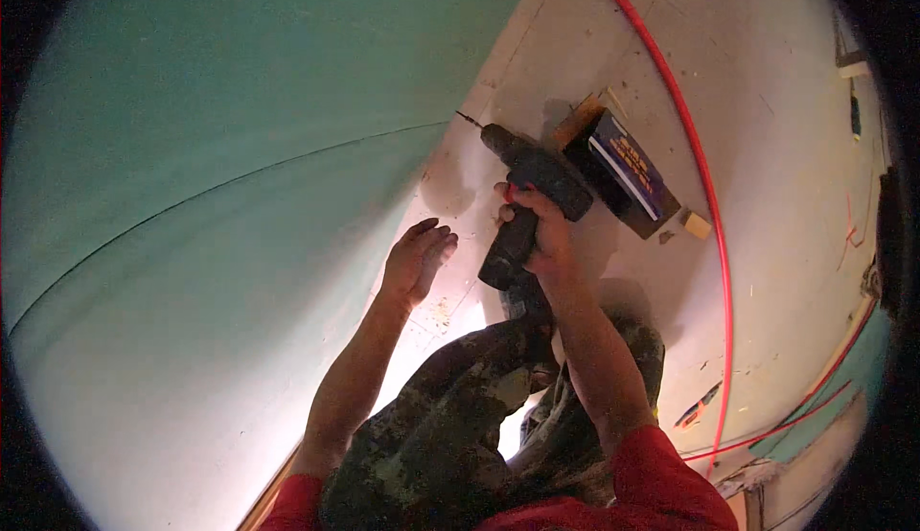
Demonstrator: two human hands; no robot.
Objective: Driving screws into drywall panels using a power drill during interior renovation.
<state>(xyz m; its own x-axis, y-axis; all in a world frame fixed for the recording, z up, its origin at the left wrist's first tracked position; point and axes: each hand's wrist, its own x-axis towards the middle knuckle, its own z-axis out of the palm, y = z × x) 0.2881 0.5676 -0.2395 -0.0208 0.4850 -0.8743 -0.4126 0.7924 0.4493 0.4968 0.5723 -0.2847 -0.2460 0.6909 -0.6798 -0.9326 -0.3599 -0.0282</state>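
While my right hand (pixel 546 234) grips the drill (pixel 546 174) mid-frame, covering part of its handle (pixel 515 239), my left hand (pixel 414 265) is empty, fingers (pixel 443 242) loosely curled; red tube (pixel 704 162), lower-right end unclear.

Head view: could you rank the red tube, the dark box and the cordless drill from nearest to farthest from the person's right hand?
1. Cordless drill: nearest, gripped in the right hand.
2. Dark box: next, on the floor just to the right of the drill.
3. Red tube: farthest, curving along the floor to the right of the box.
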